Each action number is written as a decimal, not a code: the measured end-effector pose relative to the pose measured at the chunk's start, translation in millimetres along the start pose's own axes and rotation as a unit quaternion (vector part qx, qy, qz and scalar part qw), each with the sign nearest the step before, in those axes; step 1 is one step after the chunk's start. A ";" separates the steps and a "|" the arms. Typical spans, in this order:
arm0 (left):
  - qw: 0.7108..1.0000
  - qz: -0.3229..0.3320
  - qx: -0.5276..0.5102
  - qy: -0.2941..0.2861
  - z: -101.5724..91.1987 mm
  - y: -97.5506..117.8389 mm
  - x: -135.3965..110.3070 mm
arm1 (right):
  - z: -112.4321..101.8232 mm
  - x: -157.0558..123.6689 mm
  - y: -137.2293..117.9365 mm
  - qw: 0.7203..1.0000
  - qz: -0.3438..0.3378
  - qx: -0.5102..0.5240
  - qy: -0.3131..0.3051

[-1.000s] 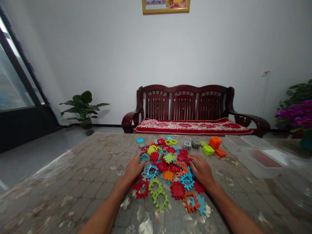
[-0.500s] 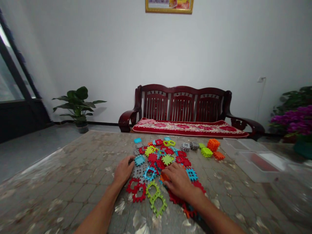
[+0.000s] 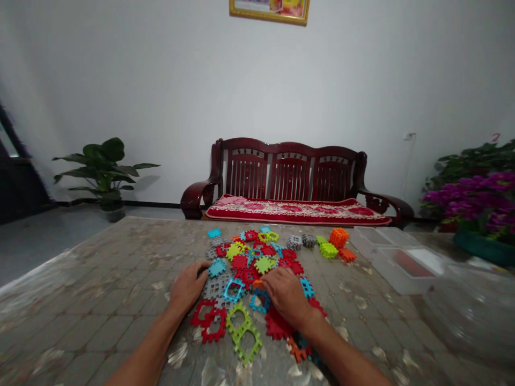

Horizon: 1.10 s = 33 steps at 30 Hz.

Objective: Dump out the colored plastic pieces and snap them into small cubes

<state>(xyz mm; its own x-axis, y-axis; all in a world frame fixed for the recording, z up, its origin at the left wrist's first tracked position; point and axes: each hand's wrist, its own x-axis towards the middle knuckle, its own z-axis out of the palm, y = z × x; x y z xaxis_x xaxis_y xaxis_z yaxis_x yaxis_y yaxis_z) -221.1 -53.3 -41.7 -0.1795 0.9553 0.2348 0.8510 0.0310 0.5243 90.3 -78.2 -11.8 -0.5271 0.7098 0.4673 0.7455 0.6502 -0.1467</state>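
Observation:
A spread of toothed plastic building tiles lies on the table. My right hand (image 3: 286, 295) is over its middle, fingers closed on a small orange tile (image 3: 258, 284) that is mostly hidden by them. Just below that tile is a blue frame tile (image 3: 259, 301). At the left edge of the pile my left hand (image 3: 188, 284) rests with thumb and fingers apart, its fingertips beside a solid blue tile (image 3: 217, 267). Nearer to me lie joined green frame tiles (image 3: 244, 332) and joined red frame tiles (image 3: 209, 320).
Grey assembled blocks (image 3: 301, 242), a green block (image 3: 329, 250) and an orange block (image 3: 339, 237) stand right of the pile. Clear plastic boxes (image 3: 402, 271) are at the table's right. Beyond the table stands a wooden bench (image 3: 289, 171); a potted plant (image 3: 105, 169) is on the left.
The view has turned slightly right. My right hand has brought the orange tile out into clearer sight between its fingers, uncovering more of the blue frame tile. My left hand stays by the solid blue tile.

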 end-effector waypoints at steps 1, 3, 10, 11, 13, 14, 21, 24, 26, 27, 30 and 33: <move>1.000 -0.003 0.003 -0.005 -0.1 -0.1 0.3 | -2.5 0.4 4.7 0.999 0.026 0.032 0.025; 1.000 -0.008 0.010 -0.017 -0.2 -0.6 0.9 | -9.4 1.8 17.9 0.988 0.096 0.102 0.069; 1.000 -0.003 0.012 -0.018 1.9 -5.1 2.0 | -34.4 -4.7 102.4 0.896 0.332 0.227 0.190; 1.000 -0.002 0.010 -0.016 2.3 -6.1 2.4 | -35.0 -9.5 114.2 0.889 0.353 0.221 0.193; 1.000 -0.002 0.009 -0.015 2.7 -7.6 3.5 | -33.3 -20.9 133.5 0.884 0.379 0.196 0.191; 1.000 -0.004 0.011 -0.015 2.7 -8.2 4.0 | -31.3 -26.9 141.0 0.886 0.385 0.179 0.187; 1.000 0.006 -0.003 -0.012 3.2 -11.4 5.5 | -17.4 -51.4 164.1 0.899 0.415 0.057 0.129; 1.000 0.007 -0.006 -0.008 4.2 -13.0 5.7 | -18.2 -53.5 164.9 0.908 0.410 0.025 0.082; 1.000 0.006 -0.003 -0.010 4.6 -13.6 6.1 | -20.3 -54.3 163.9 0.922 0.386 0.005 0.043; 1.000 0.005 0.000 -0.013 4.8 -13.9 6.3 | -21.7 -54.7 163.1 0.927 0.374 -0.003 0.023; 1.000 0.003 0.006 -0.020 5.4 -14.6 6.7 | -26.2 -55.6 160.5 0.936 0.352 -0.017 -0.021; 1.000 0.012 0.004 -0.018 6.8 -16.0 6.9 | -29.6 -55.7 157.3 0.939 0.341 -0.037 -0.035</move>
<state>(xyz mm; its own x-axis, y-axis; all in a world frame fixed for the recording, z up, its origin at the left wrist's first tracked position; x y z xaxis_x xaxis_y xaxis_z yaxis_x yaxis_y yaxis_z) -232.7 -45.1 -54.0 -0.1413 0.9660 0.2166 0.8591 0.0109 0.5118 248.9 -23.5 -35.1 0.0602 0.9717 0.2286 0.9444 0.0187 -0.3284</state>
